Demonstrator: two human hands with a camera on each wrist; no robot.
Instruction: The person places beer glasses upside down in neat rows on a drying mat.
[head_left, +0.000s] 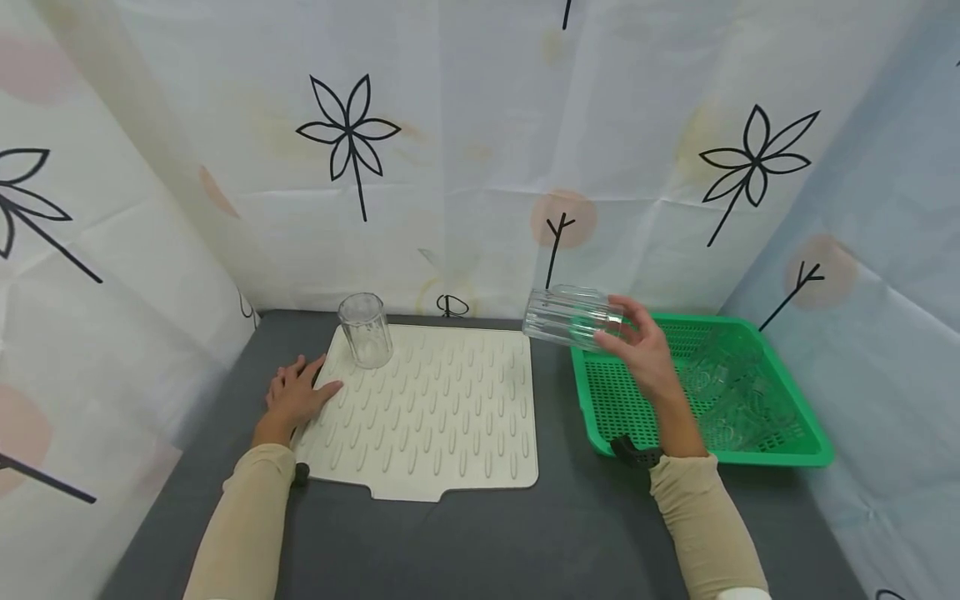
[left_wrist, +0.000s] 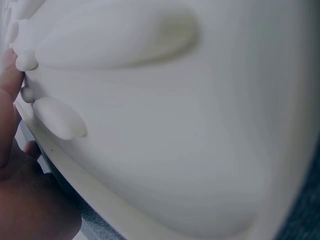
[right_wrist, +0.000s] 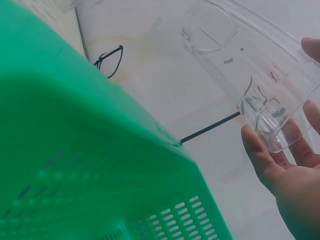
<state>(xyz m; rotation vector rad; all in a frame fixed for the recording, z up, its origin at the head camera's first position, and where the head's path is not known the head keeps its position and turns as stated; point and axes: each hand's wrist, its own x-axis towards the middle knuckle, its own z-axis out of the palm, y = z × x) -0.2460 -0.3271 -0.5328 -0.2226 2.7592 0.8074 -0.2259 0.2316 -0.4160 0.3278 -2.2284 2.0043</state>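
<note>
My right hand (head_left: 637,350) grips a clear drinking glass (head_left: 570,317) near one end, fingers and thumb around it. The glass lies on its side in the air, over the left rim of the green basket (head_left: 592,408). In the right wrist view, the fingers (right_wrist: 262,155) wrap one end of the glass (right_wrist: 250,75). At the left edge of an off-white ridged drying mat (head_left: 450,417), my left hand (head_left: 295,400) rests with fingers spread, its thumb on the mat. Another clear glass (head_left: 366,332) stands on the mat's far left corner.
Several clear glasses (head_left: 727,383) lie inside the green basket, to the right of the mat. Both stand on a dark grey table (head_left: 480,550). Patterned white cloth (head_left: 465,150) hangs behind the table and along both sides.
</note>
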